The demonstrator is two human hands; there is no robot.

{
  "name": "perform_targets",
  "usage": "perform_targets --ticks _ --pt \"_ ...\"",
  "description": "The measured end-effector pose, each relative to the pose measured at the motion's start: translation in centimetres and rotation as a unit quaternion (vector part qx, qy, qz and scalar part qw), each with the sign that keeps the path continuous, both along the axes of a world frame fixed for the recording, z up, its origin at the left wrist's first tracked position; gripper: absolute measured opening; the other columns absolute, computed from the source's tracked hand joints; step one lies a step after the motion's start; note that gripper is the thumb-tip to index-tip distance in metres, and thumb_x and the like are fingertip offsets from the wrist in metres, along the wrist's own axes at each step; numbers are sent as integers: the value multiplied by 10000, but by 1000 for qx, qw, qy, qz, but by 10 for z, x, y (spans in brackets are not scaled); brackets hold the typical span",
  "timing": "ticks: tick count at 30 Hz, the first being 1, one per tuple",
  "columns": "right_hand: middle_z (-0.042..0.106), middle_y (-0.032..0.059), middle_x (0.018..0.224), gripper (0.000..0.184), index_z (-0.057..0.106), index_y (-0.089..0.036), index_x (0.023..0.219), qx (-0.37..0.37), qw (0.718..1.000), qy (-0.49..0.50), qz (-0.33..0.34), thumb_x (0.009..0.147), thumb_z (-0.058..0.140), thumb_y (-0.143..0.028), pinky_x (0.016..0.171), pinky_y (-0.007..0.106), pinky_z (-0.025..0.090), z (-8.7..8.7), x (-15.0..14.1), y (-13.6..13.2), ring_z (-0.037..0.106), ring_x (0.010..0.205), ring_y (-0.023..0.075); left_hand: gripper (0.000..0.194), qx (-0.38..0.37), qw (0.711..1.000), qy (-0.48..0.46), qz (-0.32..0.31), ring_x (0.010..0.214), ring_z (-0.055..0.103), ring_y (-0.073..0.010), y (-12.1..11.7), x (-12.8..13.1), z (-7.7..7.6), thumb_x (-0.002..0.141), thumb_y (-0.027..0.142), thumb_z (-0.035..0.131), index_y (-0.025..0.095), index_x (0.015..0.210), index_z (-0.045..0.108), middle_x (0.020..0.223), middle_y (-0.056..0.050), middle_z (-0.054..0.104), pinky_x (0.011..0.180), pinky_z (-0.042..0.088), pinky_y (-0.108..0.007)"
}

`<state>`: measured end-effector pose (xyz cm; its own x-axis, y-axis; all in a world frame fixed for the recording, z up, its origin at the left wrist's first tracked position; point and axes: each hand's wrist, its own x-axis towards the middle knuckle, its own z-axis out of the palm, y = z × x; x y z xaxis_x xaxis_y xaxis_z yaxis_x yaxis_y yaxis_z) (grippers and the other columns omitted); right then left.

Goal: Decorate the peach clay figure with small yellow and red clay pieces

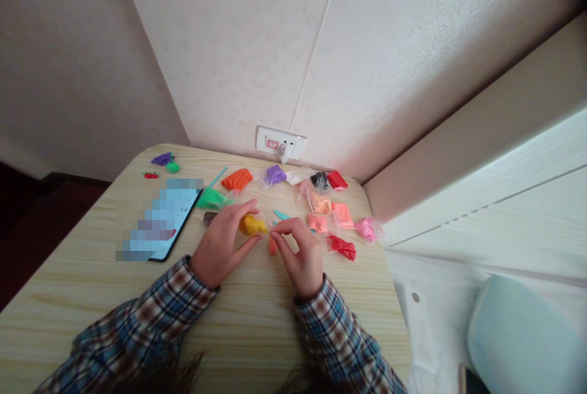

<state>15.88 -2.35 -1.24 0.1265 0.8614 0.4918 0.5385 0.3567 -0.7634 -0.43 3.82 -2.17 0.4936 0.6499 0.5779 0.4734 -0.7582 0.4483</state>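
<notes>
A small clear bag of yellow modelling clay (252, 224) is between my hands above the table. My left hand (220, 241) curls around it, with the thumb below and the fingers above and behind. At the bag's right end, my right hand (298, 253) pinches the clear plastic between thumb and forefinger. Just under that pinch lies a small orange piece (273, 246), partly hidden. A brown packet (210, 218) shows behind my left hand, next to a bag of green clay (213, 198). Beyond my right hand lies a light-blue tool (281, 215).
Several clay bags lie about, including orange (237, 180), purple (276, 174), red (342, 248) and pink (367, 229). A tablet (160, 223) rests on the left, near a purple clay grape bunch (162, 159). Behind the wooden table (247, 333), the wall has a socket (280, 143).
</notes>
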Motion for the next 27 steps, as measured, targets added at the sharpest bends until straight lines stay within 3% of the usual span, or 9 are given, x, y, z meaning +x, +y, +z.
perform_targets --ticks 4,8,11,15,18,21,27 --pt "635 11 750 58 605 -189 782 -43 994 70 -76 836 585 -193 677 266 500 -7 6 8 601 733 139 439 38 999 2 29 1176 493 -267 3 -1 6 847 151 533 148 1271 422 1216 -137 551 1027 397 -437" --pt "664 29 835 57 604 -184 880 -110 985 112 -67 834 575 -200 720 280 524 -15 9 16 640 777 144 410 34 998 -9 50 1165 500 -263 6 -3 7 842 123 510 146 1247 449 1219 -138 543 1024 402 -442" --pt "665 53 930 183 583 -183 1013 -102 990 67 -66 831 580 -209 767 302 520 -13 17 17 642 842 156 336 29 999 -1 44 1151 509 -262 7 -4 7 850 121 489 157 1184 503 1192 -122 553 1006 415 -445" --pt "636 63 939 177 586 -176 1016 -33 988 -36 -144 853 538 -225 799 331 484 0 43 13 590 879 177 228 39 999 20 13 1102 530 -256 8 -6 6 859 117 468 174 1054 571 1104 -89 581 965 436 -448" --pt "619 70 953 150 602 -176 951 -30 969 -75 -232 859 497 -231 832 342 455 8 69 8 566 912 189 215 41 999 30 -19 1050 551 -236 8 -6 6 856 104 467 191 1010 588 1052 -66 600 945 446 -420" --pt "616 65 906 173 614 -168 883 -94 935 -103 -326 854 466 -253 788 315 440 9 92 2 566 840 179 220 40 998 30 -49 1034 556 -227 7 -5 4 846 99 479 199 1002 598 1031 -61 617 939 449 -397" --pt "632 70 789 268 628 -175 726 -182 886 -131 -407 849 422 -295 732 344 347 3 109 -7 551 791 218 226 35 997 34 -68 1059 540 -230 6 -6 -2 858 104 474 201 1026 590 1042 -61 616 957 440 -425"
